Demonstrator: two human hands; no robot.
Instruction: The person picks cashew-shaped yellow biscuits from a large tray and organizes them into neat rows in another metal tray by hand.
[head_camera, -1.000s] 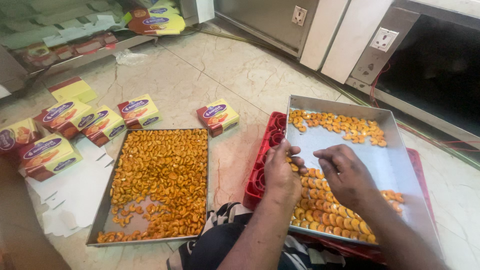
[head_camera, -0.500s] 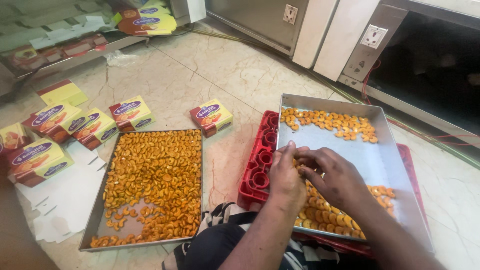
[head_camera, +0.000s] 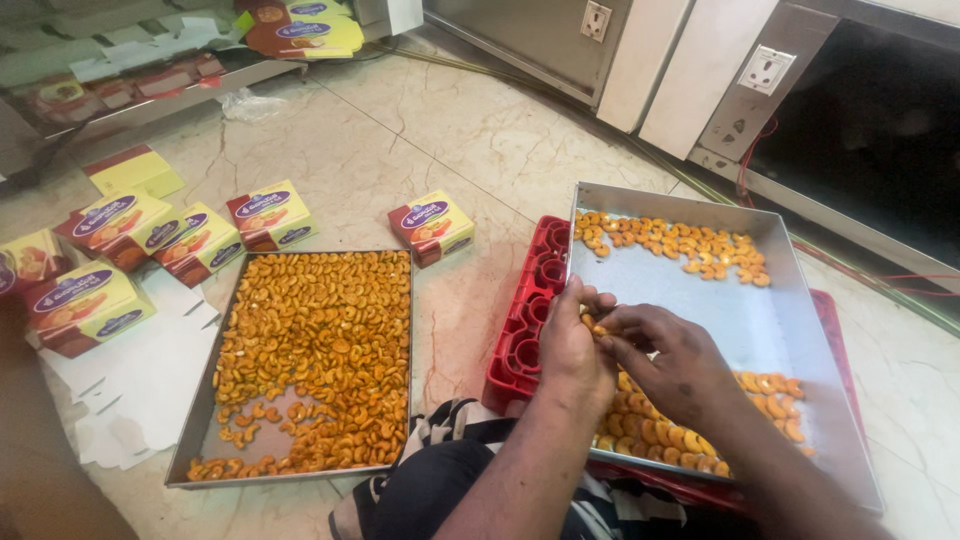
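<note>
Fingertips of the left hand (head_camera: 573, 345) and right hand (head_camera: 668, 362) are pinched together on small orange curved fried snacks (head_camera: 596, 326) above the shallow steel tray (head_camera: 740, 325) on a red plastic crate (head_camera: 525, 320). Pieces are judged light, brittle and slightly oily, best nipped gently across their middles.

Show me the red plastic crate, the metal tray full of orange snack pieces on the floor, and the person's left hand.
red plastic crate (head_camera: 527, 330), head view, on its ringed left side.
metal tray full of orange snack pieces (head_camera: 200, 425), head view, on its bare left rim.
left hand (head_camera: 572, 350), head view, on the back of the hand.
</note>
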